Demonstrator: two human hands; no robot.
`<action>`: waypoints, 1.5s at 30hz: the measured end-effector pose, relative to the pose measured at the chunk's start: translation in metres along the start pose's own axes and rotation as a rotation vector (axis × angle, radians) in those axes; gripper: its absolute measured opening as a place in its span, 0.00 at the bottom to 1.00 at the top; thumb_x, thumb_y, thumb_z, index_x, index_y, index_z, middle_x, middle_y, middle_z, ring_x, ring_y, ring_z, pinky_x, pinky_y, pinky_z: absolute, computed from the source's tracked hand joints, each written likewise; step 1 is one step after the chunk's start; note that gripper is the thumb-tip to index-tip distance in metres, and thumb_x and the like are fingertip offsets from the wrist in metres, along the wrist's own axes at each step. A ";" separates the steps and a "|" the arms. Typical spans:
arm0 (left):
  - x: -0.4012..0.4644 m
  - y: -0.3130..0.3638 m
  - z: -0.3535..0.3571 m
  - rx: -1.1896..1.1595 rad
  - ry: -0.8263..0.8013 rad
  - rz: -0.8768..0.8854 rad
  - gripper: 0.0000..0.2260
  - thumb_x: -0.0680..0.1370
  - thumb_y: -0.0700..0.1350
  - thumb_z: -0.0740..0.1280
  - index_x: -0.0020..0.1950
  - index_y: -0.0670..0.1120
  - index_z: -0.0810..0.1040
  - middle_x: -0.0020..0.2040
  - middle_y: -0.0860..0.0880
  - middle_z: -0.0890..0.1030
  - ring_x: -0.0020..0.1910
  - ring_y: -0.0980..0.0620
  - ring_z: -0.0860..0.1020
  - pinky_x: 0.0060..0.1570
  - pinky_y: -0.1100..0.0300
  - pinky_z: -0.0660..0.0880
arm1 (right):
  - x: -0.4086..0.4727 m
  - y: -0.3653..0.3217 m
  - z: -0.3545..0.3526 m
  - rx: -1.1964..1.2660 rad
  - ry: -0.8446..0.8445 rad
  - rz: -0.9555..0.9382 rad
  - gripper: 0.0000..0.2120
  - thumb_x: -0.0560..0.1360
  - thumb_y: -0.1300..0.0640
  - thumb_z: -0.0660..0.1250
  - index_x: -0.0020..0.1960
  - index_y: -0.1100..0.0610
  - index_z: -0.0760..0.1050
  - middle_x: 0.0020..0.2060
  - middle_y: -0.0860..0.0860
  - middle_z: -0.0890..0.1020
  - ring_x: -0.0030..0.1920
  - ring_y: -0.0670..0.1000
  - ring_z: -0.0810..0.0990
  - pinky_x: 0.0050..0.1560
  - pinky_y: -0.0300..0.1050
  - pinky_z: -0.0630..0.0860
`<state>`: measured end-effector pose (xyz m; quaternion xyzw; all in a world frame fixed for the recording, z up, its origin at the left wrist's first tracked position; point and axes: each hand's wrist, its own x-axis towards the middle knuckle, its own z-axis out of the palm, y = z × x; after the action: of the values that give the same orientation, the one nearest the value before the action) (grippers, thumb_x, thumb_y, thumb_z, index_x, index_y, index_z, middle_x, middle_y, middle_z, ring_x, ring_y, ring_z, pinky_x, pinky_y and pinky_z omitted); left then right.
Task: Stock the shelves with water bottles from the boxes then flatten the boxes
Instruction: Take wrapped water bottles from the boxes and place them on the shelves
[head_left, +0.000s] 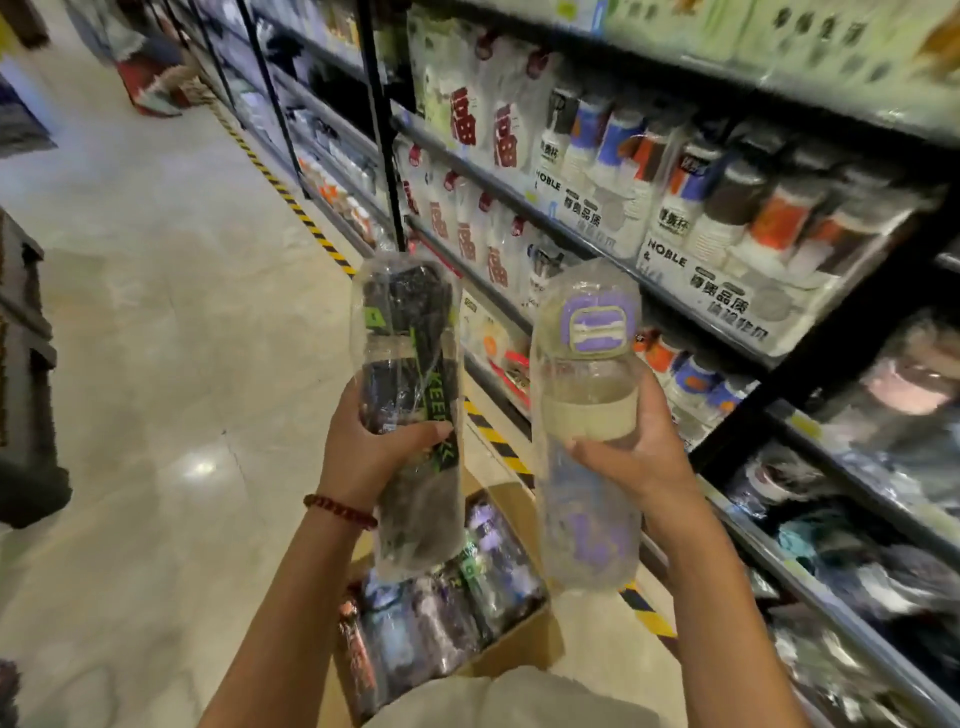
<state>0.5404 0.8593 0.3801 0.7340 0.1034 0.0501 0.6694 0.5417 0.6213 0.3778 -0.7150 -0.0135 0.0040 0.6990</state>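
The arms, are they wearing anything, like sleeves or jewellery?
Both forearms are bare, with no sleeves showing. The left wrist wears a red beaded bracelet. The right hand and its wrist show no ring, watch or band. No gloves on either hand.

A glossy beige tiled floor (156, 322) runs down the aisle, catching a pale glare of overhead light (one bright patch low on the left); black-and-yellow hazard tape (291, 200) edges the dark metal shelving (810, 364) on the right
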 end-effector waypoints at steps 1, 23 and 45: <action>-0.002 0.004 0.000 -0.007 -0.028 0.027 0.41 0.50 0.53 0.77 0.62 0.45 0.74 0.54 0.47 0.82 0.52 0.50 0.81 0.52 0.49 0.79 | -0.012 -0.003 -0.003 -0.026 0.044 -0.012 0.45 0.55 0.54 0.77 0.69 0.45 0.64 0.53 0.37 0.80 0.56 0.40 0.79 0.50 0.34 0.75; -0.172 -0.011 0.082 0.053 -0.760 -0.027 0.44 0.56 0.45 0.82 0.69 0.50 0.68 0.60 0.54 0.77 0.59 0.54 0.76 0.63 0.51 0.72 | -0.312 0.006 -0.031 0.052 1.008 -0.004 0.36 0.62 0.57 0.74 0.61 0.30 0.64 0.58 0.33 0.76 0.60 0.44 0.77 0.58 0.47 0.77; -0.487 -0.008 0.374 0.086 -1.272 -0.024 0.41 0.54 0.46 0.82 0.65 0.51 0.70 0.58 0.54 0.79 0.54 0.60 0.78 0.51 0.64 0.75 | -0.614 0.004 -0.266 -0.054 1.412 0.060 0.40 0.61 0.55 0.73 0.68 0.39 0.59 0.53 0.23 0.72 0.54 0.26 0.72 0.48 0.24 0.71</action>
<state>0.1450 0.3903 0.3664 0.6453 -0.3041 -0.4072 0.5704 -0.0651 0.3397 0.3715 -0.5638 0.4628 -0.4418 0.5222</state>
